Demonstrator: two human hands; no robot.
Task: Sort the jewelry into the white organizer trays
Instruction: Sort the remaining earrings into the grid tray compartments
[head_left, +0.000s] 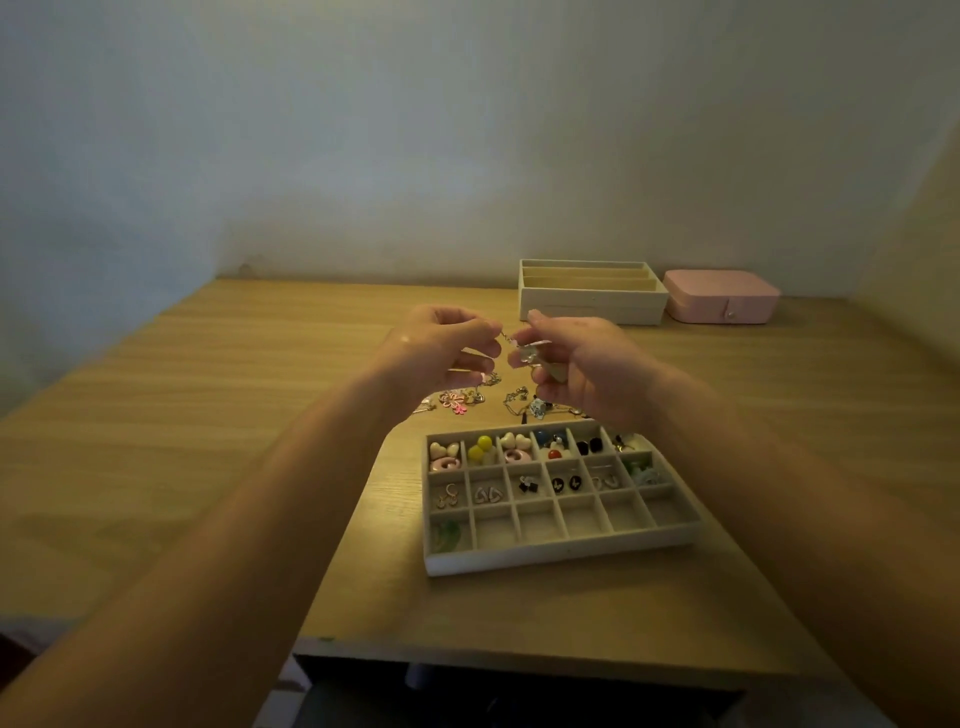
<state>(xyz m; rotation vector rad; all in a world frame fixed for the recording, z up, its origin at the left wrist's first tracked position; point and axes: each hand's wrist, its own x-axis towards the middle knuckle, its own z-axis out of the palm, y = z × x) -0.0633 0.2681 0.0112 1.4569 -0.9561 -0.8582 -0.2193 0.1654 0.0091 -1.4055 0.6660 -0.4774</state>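
I am pinching a silver piece (525, 354) with left hand (441, 349) and right hand (579, 366) together; a loosening pinch could be dropping it into the loose pile (460, 400).

No legible text or labels anywhere.

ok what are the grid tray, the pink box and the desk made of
The grid tray: white rigid shell, seemingly plastic or covered board, with a matte grey lining like velvet. The pink box: smooth, faintly glossy, probably faux leather, with a snap tab in front. The desk: light wood-grain surface, likely laminate, given its even streaks.
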